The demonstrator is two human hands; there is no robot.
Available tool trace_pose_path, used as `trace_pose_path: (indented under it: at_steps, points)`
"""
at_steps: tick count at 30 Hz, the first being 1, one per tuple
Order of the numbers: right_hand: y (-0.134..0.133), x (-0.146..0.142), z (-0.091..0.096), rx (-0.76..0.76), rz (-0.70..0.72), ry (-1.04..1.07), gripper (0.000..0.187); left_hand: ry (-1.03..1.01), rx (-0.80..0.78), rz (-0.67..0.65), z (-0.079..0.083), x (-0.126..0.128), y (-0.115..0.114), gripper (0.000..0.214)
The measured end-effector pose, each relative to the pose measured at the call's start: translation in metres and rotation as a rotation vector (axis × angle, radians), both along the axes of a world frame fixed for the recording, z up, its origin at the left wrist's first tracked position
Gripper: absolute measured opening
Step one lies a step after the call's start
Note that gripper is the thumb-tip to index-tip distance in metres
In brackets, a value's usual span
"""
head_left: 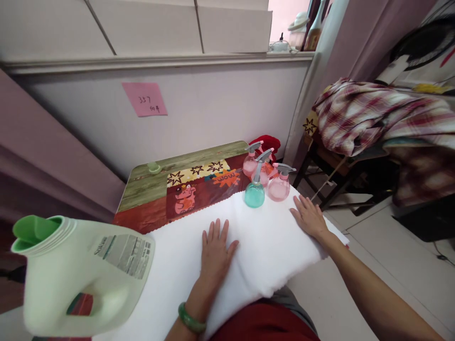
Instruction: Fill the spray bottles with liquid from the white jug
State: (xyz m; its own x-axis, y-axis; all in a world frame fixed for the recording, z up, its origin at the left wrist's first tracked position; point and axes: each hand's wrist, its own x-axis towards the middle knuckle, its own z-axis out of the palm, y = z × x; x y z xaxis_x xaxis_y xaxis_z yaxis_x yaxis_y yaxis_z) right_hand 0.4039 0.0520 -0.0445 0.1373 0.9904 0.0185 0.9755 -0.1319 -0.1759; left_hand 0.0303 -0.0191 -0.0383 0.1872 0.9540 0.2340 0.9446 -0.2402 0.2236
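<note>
A thick white cloth [270,246] covers the near part of a small table [149,189]. My left hand [215,251] lies flat on the middle of the cloth, fingers stretched out, a green bangle on its wrist. My right hand [309,218] rests flat on the cloth's right end, fingers spread, holding nothing. Just beyond my right hand stand a teal spray bottle [254,192] and a pink spray bottle [279,185], with another pink spray bottle [251,162] behind them.
A large pale green detergent jug [81,274] with an open spout stands at the near left. A small green cap [154,167] lies at the table's far edge. A chair with plaid fabric [373,118] stands to the right. A pink note [145,98] hangs on the wall.
</note>
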Motion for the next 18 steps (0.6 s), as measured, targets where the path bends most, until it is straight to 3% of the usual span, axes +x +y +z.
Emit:
trace_pose_path:
  at_steps: [13,18]
  points:
    - [-0.006,0.013,-0.012,-0.076,-0.053,-0.057,0.080,0.035,-0.097,0.101,0.001,-0.001,-0.003,0.075]
    - [-0.011,0.012,-0.009,0.018,-0.082,-0.047,0.079,0.005,-0.081,0.102,-0.003,-0.005,-0.005,0.080]
